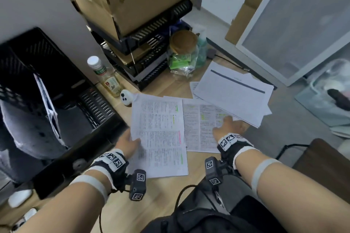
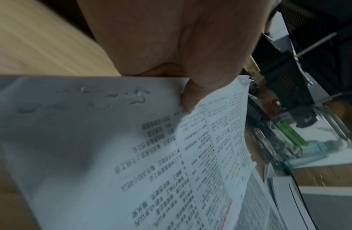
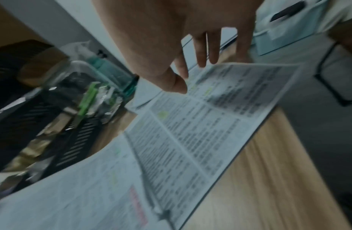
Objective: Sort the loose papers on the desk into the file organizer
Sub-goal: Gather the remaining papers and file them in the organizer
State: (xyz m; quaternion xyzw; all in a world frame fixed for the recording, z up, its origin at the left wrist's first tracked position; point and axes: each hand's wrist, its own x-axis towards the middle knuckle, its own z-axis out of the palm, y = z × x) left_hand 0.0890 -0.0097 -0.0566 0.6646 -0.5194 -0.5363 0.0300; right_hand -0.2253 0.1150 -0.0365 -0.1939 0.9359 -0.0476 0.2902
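- L hand (image 1: pixel 127 143): thumb over, fingers under left edge of highlighted printed sheet (image 1: pixel 159 134), pinching it.
- R hand (image 1: pixel 230 126): fingers straight, spread, tips on second printed sheet (image 1: pixel 200 126) lying beneath them.

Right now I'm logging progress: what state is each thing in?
Left hand: pinches the pink-highlighted printed sheet, edge lifted.
Right hand: fingers spread over the green-highlighted printed sheet, which lies flat.
White paper stack with dark stripe: on the desk, unsorted.
Cork-lidded glass jar: closed.
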